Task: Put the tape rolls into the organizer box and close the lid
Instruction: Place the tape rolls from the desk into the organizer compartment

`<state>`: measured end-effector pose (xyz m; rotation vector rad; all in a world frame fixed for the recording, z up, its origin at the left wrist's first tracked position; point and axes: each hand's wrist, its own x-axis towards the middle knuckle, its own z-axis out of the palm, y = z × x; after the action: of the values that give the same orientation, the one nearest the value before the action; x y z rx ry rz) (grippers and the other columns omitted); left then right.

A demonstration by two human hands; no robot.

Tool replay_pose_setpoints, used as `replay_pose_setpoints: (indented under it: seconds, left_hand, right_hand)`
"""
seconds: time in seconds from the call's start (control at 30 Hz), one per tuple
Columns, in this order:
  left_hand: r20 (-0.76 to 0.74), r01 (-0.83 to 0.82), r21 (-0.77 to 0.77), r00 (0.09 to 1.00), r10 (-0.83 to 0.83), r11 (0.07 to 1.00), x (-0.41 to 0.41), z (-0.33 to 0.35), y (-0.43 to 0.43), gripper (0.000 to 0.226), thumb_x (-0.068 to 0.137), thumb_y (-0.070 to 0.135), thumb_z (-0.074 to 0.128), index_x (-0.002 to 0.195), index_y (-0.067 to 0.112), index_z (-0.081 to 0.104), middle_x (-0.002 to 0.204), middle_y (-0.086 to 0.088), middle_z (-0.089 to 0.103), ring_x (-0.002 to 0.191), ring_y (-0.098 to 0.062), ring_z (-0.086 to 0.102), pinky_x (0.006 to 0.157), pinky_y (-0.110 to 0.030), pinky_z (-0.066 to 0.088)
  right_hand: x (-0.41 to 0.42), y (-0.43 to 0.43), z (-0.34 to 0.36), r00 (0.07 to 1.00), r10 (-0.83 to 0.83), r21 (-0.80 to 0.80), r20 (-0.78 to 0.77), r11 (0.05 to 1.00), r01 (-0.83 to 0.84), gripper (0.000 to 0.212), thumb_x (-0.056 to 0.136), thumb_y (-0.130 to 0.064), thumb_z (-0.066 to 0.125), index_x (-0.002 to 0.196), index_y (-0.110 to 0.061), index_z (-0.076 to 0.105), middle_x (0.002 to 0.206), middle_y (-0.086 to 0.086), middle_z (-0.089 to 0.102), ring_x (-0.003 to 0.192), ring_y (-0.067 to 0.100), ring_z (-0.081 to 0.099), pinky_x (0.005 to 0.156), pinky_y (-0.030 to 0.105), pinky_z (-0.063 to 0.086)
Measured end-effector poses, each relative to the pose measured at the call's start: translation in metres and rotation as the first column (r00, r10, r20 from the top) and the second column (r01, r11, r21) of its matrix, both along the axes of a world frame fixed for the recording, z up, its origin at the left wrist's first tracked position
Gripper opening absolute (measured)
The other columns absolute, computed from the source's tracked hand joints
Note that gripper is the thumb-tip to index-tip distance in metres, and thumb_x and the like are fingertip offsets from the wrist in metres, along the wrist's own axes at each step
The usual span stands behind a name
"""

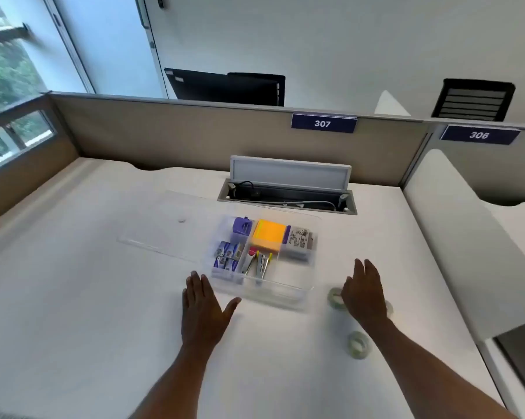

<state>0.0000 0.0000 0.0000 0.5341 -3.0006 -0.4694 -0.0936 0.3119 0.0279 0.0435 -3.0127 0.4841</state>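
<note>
- white tabletop (73, 297), plain and matte, fenced at the back and left by a tan cubicle partition (164, 131).
- blue number plates on the partition top: "307" (323, 123) and, on the next bay to the right, "306" (479, 135).
- cable hatch (288, 192) set into the tabletop at the back, its grey flap standing open, wires inside.
- window (7, 71) at far left with greenery outside; pale wall behind, a dark vent grille (474, 99) at upper right, a black monitor back (224, 86) beyond the partition.
- clear organizer box (264, 285) sits mid-tabletop, open; compartments hold an orange sticky-note pad (268, 235), small blue boxes and a few clips.
- clear lid (170, 225) lies flat on the tabletop, just left of the box.
- left hand (202, 309) flat, palm down, fingers spread wide, holding nothing, just beside the box's near-left corner.
- right hand (364, 294) palm down, fingers loosely extended, over the tape rolls right of the box; no grasp visible.
- tape rolls: one (335, 297) peeking out left of the right hand, one (359, 344) nearer the camera beside the wrist, a third edge (389, 306) on the hand's right; all on the tabletop, outside the box.
</note>
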Motion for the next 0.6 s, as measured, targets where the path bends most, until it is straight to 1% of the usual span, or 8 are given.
replay_pose_setpoints:
  seconds: [0.07, 0.1, 0.17, 0.3, 0.4, 0.5, 0.53, 0.6]
  left_hand:
    - [0.060, -0.008, 0.005, 0.998, 0.008, 1.000, 0.002, -0.005, -0.001, 0.122, 0.068, 0.087, -0.003, 0.146, -0.004, 0.023, 0.155, -0.027, 0.021, 0.146, -0.037, 0.018, 0.117, -0.048, 0.021]
    - [0.076, -0.010, -0.012, 0.997, 0.011, 1.000, 0.002, -0.010, 0.000, 0.124, 0.066, 0.088, -0.006, 0.147, -0.001, 0.020, 0.156, -0.025, 0.018, 0.146, -0.036, 0.016, 0.118, -0.047, 0.019]
    - [0.113, -0.032, -0.007, 0.993, 0.032, 0.999, 0.002, -0.017, 0.001, 0.118, 0.067, 0.087, -0.002, 0.149, 0.004, 0.015, 0.158, -0.023, 0.014, 0.147, -0.034, 0.011, 0.118, -0.047, 0.013]
    - [0.202, -0.026, -0.009, 0.979, 0.027, 1.000, 0.004, -0.033, 0.004, 0.093, 0.085, 0.073, 0.025, 0.151, 0.010, 0.008, 0.160, -0.020, 0.002, 0.148, -0.032, -0.001, 0.120, -0.052, 0.005]
    - [0.208, -0.028, -0.020, 0.978, 0.032, 0.999, 0.004, -0.038, 0.005, 0.091, 0.087, 0.072, 0.023, 0.151, 0.009, 0.007, 0.160, -0.020, 0.000, 0.148, -0.033, -0.003, 0.119, -0.053, 0.002]
    - [0.190, -0.027, -0.043, 0.981, 0.034, 0.999, 0.004, -0.038, 0.006, 0.092, 0.085, 0.073, 0.016, 0.151, 0.009, 0.008, 0.160, -0.020, 0.002, 0.148, -0.034, -0.001, 0.119, -0.054, 0.002]
    - [0.190, -0.025, -0.045, 0.981, 0.033, 0.999, 0.005, -0.038, 0.006, 0.094, 0.084, 0.074, 0.014, 0.151, 0.009, 0.008, 0.160, -0.020, 0.002, 0.148, -0.034, -0.001, 0.119, -0.053, 0.003]
    - [0.191, -0.026, -0.044, 0.981, 0.034, 0.999, 0.005, -0.038, 0.005, 0.100, 0.078, 0.078, 0.005, 0.151, 0.010, 0.008, 0.160, -0.020, 0.002, 0.148, -0.034, 0.000, 0.119, -0.052, 0.001]
  right_hand:
    - [0.000, 0.003, 0.001, 0.998, -0.046, -0.016, 0.040, 0.999, 0.046, 0.044, 0.076, 0.005, 0.049, 0.117, 0.022, 0.052, 0.115, 0.043, 0.055, 0.111, 0.054, 0.054, 0.099, 0.054, 0.047]
    - [0.001, 0.006, -0.002, 0.995, -0.037, -0.047, 0.096, 0.998, 0.042, 0.039, 0.071, 0.009, 0.052, 0.108, 0.023, 0.057, 0.104, 0.042, 0.059, 0.100, 0.055, 0.059, 0.090, 0.056, 0.052]
    - [0.001, 0.007, -0.005, 0.993, 0.020, -0.003, 0.114, 1.000, -0.019, 0.032, 0.069, 0.009, 0.052, 0.098, 0.022, 0.061, 0.092, 0.035, 0.062, 0.088, 0.052, 0.062, 0.080, 0.051, 0.056]
    - [0.001, 0.011, -0.014, 0.977, 0.151, 0.001, 0.149, 0.988, -0.153, 0.046, 0.085, -0.013, 0.056, 0.126, 0.006, 0.049, 0.121, 0.023, 0.057, 0.117, 0.038, 0.050, 0.101, 0.037, 0.036]
    - [0.007, 0.008, -0.017, 0.935, 0.274, 0.059, 0.224, 0.954, -0.294, 0.055, 0.086, -0.028, 0.059, 0.130, 0.003, 0.047, 0.128, 0.019, 0.055, 0.123, 0.035, 0.047, 0.106, 0.037, 0.036]
    - [0.004, 0.009, -0.013, 0.933, 0.259, 0.100, 0.251, 0.952, -0.291, 0.048, 0.087, -0.019, 0.055, 0.131, -0.001, 0.046, 0.135, 0.016, 0.049, 0.125, 0.035, 0.046, 0.104, 0.041, 0.039]
    - [0.004, 0.008, -0.011, 0.936, 0.281, 0.123, 0.211, 0.942, -0.311, 0.043, 0.085, -0.013, 0.058, 0.125, 0.001, 0.052, 0.127, 0.017, 0.054, 0.117, 0.038, 0.052, 0.099, 0.043, 0.045]
    - [0.001, 0.008, -0.013, 0.923, 0.336, 0.160, 0.186, 0.917, -0.366, 0.028, 0.070, -0.005, 0.072, 0.095, 0.004, 0.065, 0.093, 0.017, 0.068, 0.083, 0.035, 0.066, 0.076, 0.041, 0.057]
